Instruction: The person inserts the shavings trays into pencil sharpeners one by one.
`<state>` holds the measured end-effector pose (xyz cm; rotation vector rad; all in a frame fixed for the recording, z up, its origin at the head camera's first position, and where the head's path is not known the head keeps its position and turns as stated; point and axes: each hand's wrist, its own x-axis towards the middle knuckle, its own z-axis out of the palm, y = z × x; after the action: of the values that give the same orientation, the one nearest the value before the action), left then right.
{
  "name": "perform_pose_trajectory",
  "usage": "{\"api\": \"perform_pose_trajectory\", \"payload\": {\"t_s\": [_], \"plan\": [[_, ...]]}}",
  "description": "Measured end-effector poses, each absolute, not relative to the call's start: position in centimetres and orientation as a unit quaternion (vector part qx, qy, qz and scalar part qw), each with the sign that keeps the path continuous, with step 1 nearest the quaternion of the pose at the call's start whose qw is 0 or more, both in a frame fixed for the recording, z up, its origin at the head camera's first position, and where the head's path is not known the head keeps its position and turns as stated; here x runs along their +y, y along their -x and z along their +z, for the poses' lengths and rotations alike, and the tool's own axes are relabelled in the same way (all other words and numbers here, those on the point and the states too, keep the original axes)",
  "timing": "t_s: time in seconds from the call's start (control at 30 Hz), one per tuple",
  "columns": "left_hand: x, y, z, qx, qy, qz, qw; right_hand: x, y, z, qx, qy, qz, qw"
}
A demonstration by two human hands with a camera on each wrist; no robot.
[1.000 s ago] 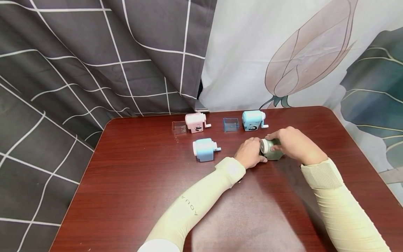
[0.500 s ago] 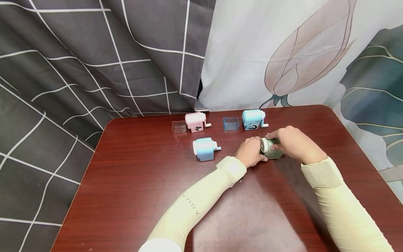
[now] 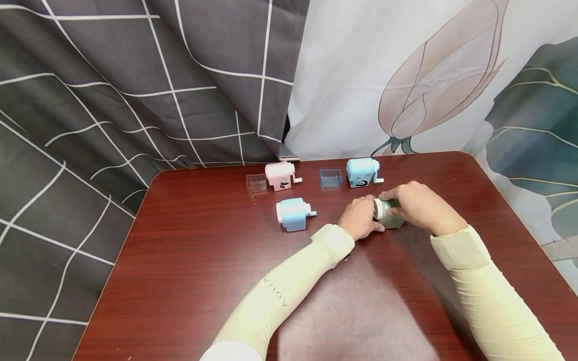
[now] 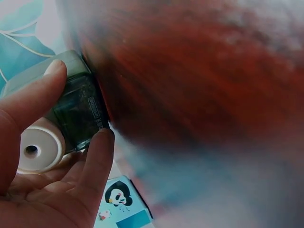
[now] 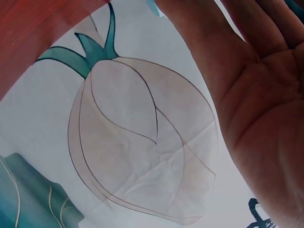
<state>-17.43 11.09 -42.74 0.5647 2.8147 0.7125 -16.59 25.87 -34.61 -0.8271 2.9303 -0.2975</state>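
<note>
A green pencil sharpener (image 3: 394,221) with a white round front stands at the right of the table, between both hands. My left hand (image 3: 358,218) pinches it at the left side. In the left wrist view the thumb lies on the green body, and a fingertip touches the dark see-through drawer (image 4: 78,111) below the white front (image 4: 42,145). From above and the right, my right hand (image 3: 422,206) grips the body, thumb near the white front. Only the palm (image 5: 270,104) shows in the right wrist view; the sharpener's crank is hidden.
A pink sharpener (image 3: 279,176) and a light-blue panda sharpener (image 3: 359,173) stand at the table's back edge. Left of each lies a see-through drawer, one clear (image 3: 257,183), one blue (image 3: 330,178). Another blue sharpener (image 3: 293,214) stands left of my hands. Curtains (image 3: 343,80) hang behind.
</note>
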Motion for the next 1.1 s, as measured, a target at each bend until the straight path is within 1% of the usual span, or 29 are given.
{"api": "perform_pose_trajectory", "payload": {"t_s": [0.2,0.43,0.7,0.93,1.03,1.1], "plan": [[11.2,17.5,-42.7,0.946,-0.188,0.245,0.095,25.9,16.5,-34.6,0.957,0.269,-0.102,0.041],[11.2,17.5,-42.9,0.946,-0.203,0.241,0.082,25.9,16.4,-34.7,0.958,0.262,-0.106,0.04],[11.2,17.4,-42.9,0.944,-0.21,0.241,0.08,26.0,16.5,-34.6,0.956,0.272,-0.102,0.04],[11.1,17.2,-43.0,0.941,-0.225,0.242,0.079,25.9,16.4,-34.5,0.959,0.259,-0.102,0.045],[11.0,16.8,-42.8,0.945,-0.222,0.231,0.068,25.7,16.3,-34.4,0.96,0.256,-0.108,0.046],[11.0,16.3,-42.3,0.95,-0.217,0.219,0.052,25.7,16.2,-34.4,0.96,0.255,-0.108,0.044]]}}
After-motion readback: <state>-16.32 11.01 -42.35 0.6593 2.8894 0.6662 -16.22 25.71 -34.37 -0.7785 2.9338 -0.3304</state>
